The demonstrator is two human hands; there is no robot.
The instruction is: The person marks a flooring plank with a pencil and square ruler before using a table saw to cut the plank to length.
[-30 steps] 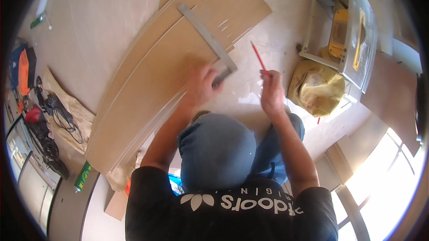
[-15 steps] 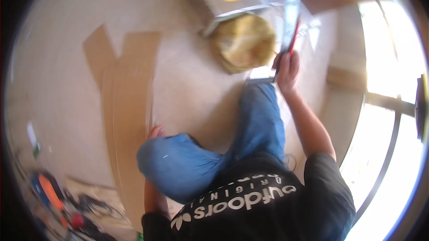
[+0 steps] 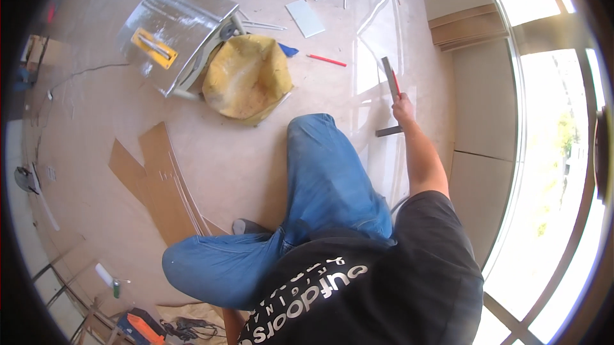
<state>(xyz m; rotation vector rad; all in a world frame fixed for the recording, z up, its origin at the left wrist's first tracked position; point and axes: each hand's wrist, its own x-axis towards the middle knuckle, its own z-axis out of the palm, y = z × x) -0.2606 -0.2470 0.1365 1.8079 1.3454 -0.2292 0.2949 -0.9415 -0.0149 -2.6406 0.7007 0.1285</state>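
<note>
- Square (image 3: 389,78), metal and L-shaped, lies in the right hand (image 3: 403,109), out to the person's right beyond the bent right leg, above the pale floor
- Right-hand fingers are curled round it, pinching it near the corner together with a red pencil (image 3: 396,83); how each finger sits is too small to tell
- The square's long leg points away from the body, its far end leaning slightly left; the other leg juts left from below the hand, toward the right thigh
- The held pencil runs along the long leg, just to its right, close to parallel with it; which end is the tip cannot be told
- Brown boards (image 3: 163,198) lie well apart from the right hand, to its left and across both legs, their long axis running from the left knee outward to the far left, where two ends fork apart
- The left forearm (image 3: 231,327) is nearer the boards than the right hand is; the left hand is hidden, so whether it is spread or gripping cannot be told
- A second red pencil (image 3: 327,60) lies on the floor, ahead and to the left of the right hand, its long axis running roughly left to right, near the yellow bag (image 3: 246,79)
</note>
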